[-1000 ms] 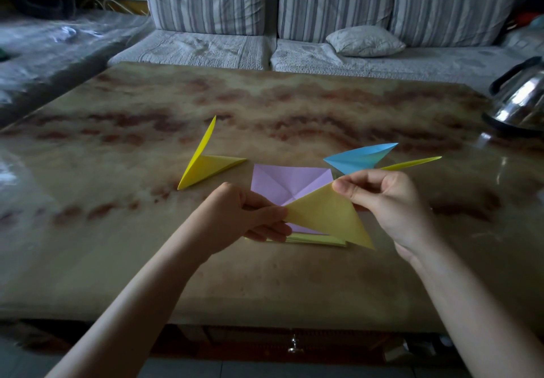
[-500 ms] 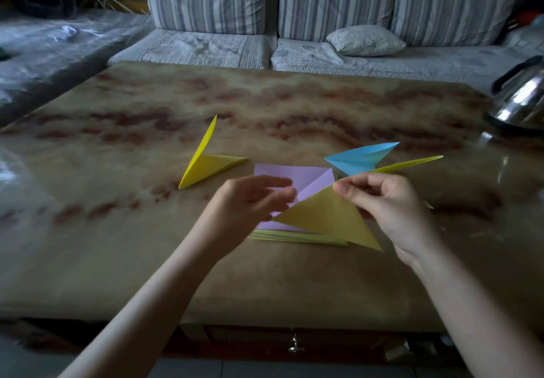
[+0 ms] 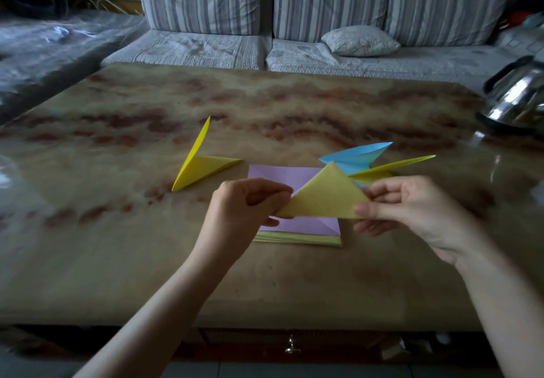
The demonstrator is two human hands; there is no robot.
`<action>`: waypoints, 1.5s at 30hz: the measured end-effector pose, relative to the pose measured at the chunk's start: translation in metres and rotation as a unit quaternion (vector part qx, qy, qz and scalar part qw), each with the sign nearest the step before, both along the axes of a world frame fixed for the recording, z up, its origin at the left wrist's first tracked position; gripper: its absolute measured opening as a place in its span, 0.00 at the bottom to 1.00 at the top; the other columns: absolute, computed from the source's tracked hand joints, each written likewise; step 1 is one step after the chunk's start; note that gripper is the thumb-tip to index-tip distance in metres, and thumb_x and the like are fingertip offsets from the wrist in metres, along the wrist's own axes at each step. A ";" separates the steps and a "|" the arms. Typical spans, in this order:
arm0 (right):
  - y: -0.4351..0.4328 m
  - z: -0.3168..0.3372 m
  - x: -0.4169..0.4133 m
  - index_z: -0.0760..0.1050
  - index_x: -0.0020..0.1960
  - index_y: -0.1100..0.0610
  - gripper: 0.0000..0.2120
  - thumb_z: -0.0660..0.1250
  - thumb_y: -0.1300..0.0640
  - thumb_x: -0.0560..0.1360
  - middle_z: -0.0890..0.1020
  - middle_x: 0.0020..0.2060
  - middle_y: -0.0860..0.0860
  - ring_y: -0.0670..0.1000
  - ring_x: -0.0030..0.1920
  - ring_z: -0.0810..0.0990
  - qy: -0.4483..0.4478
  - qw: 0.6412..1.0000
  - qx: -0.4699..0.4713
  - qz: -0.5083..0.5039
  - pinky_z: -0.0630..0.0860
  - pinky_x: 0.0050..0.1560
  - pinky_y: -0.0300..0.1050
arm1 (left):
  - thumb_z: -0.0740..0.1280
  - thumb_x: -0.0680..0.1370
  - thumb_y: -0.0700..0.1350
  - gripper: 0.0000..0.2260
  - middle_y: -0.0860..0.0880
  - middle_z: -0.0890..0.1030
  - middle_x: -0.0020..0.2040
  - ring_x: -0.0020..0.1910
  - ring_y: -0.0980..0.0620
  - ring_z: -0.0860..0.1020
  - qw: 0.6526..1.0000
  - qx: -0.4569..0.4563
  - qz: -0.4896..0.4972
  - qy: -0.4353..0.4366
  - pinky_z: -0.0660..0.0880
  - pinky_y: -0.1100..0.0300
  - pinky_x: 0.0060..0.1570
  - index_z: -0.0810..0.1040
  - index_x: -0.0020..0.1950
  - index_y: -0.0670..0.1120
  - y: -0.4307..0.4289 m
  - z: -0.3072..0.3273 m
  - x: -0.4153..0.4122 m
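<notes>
Head view: left hand (image 3: 241, 209) again pinches left corner of yellow triangle (image 3: 325, 198), right hand (image 3: 412, 209) pinches right corner, apex now up, above purple sheet (image 3: 273, 175) on marbled table (image 3: 265, 106), striped sofa (image 3: 200, 3) behind.

A yellow folded paper triangle (image 3: 325, 196) hangs apex-up, flat edge level, above the paper stack.

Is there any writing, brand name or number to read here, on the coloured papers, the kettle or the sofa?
None: no readable text anywhere.
The yellow triangle pinched by the left hand and the right hand is plain.
The purple sheet, blue folded piece and yellow folded piece are blank.
The kettle shows only reflections.
</notes>
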State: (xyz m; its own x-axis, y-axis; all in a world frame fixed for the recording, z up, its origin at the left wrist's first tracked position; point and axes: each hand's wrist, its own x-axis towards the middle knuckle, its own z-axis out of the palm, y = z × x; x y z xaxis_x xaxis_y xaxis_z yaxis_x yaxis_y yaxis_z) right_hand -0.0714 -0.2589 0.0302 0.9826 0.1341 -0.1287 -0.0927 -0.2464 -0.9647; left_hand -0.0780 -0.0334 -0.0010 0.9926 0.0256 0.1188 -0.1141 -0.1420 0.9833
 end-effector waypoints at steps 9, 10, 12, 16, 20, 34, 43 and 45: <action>-0.071 -0.005 0.018 0.76 0.55 0.66 0.09 0.64 0.67 0.75 0.78 0.33 0.56 0.40 0.22 0.75 0.005 0.984 -0.090 -0.151 0.73 0.24 0.31 | 0.70 0.72 0.54 0.11 0.54 0.80 0.50 0.50 0.51 0.79 0.916 0.368 0.149 -0.061 0.68 0.61 0.42 0.82 0.53 0.53 0.021 -0.012 0.008; -0.073 -0.010 0.020 0.76 0.53 0.65 0.08 0.64 0.67 0.75 0.79 0.32 0.55 0.40 0.21 0.75 0.006 0.982 -0.118 -0.145 0.71 0.23 0.30 | 0.70 0.72 0.55 0.14 0.53 0.79 0.52 0.52 0.50 0.78 0.913 0.376 0.147 -0.055 0.69 0.60 0.44 0.81 0.55 0.52 0.022 -0.014 0.008; -0.073 -0.016 0.022 0.78 0.48 0.62 0.04 0.65 0.66 0.75 0.79 0.31 0.54 0.41 0.22 0.75 0.003 0.975 -0.167 -0.149 0.68 0.22 0.28 | 0.71 0.71 0.57 0.19 0.50 0.77 0.54 0.55 0.48 0.76 0.911 0.389 0.137 -0.031 0.69 0.58 0.48 0.79 0.58 0.51 0.023 -0.017 0.009; -0.075 -0.030 0.030 0.78 0.39 0.59 0.05 0.70 0.63 0.73 0.80 0.28 0.52 0.47 0.28 0.77 -0.002 0.947 -0.248 -0.203 0.71 0.30 0.35 | 0.72 0.69 0.58 0.25 0.49 0.76 0.57 0.58 0.48 0.74 0.908 0.403 0.117 -0.001 0.67 0.59 0.53 0.76 0.62 0.50 0.020 -0.022 0.011; -0.069 -0.037 0.031 0.78 0.39 0.57 0.06 0.75 0.59 0.68 0.80 0.38 0.57 0.58 0.42 0.78 -0.015 0.905 -0.356 -0.231 0.73 0.46 0.48 | 0.76 0.65 0.56 0.28 0.51 0.77 0.55 0.54 0.48 0.75 0.914 0.394 0.100 0.000 0.67 0.60 0.51 0.75 0.62 0.51 0.019 -0.026 0.012; -0.023 -0.008 0.017 0.79 0.46 0.57 0.05 0.65 0.60 0.73 0.80 0.43 0.51 0.58 0.49 0.76 -0.425 0.827 -0.291 -0.223 0.71 0.53 0.48 | 0.79 0.63 0.45 0.32 0.52 0.74 0.47 0.51 0.46 0.75 0.936 0.331 0.105 -0.055 0.71 0.55 0.52 0.73 0.64 0.47 0.017 -0.030 0.016; 0.010 -0.026 0.018 0.79 0.52 0.53 0.10 0.65 0.61 0.74 0.78 0.57 0.48 0.45 0.62 0.75 -0.376 0.905 -0.198 -0.025 0.67 0.60 0.31 | 0.72 0.72 0.43 0.03 0.52 0.77 0.37 0.31 0.63 0.73 0.981 0.164 0.091 -0.057 0.68 0.70 0.36 0.83 0.43 0.51 0.022 -0.019 0.023; 0.012 -0.026 0.017 0.78 0.53 0.49 0.12 0.66 0.64 0.75 0.75 0.62 0.47 0.42 0.65 0.71 -0.344 0.921 -0.185 0.004 0.70 0.56 0.29 | 0.73 0.72 0.44 0.05 0.51 0.80 0.39 0.33 0.59 0.75 0.993 0.084 0.080 -0.022 0.73 0.61 0.40 0.82 0.39 0.55 0.025 -0.015 0.025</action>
State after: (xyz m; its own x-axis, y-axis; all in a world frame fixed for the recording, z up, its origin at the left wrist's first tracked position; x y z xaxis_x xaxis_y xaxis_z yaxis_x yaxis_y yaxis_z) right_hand -0.0545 -0.2472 0.0040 0.8481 0.2138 0.4848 0.5116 -0.5686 -0.6442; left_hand -0.0532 -0.0081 -0.0165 0.9714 0.1582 0.1773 -0.1185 -0.3239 0.9386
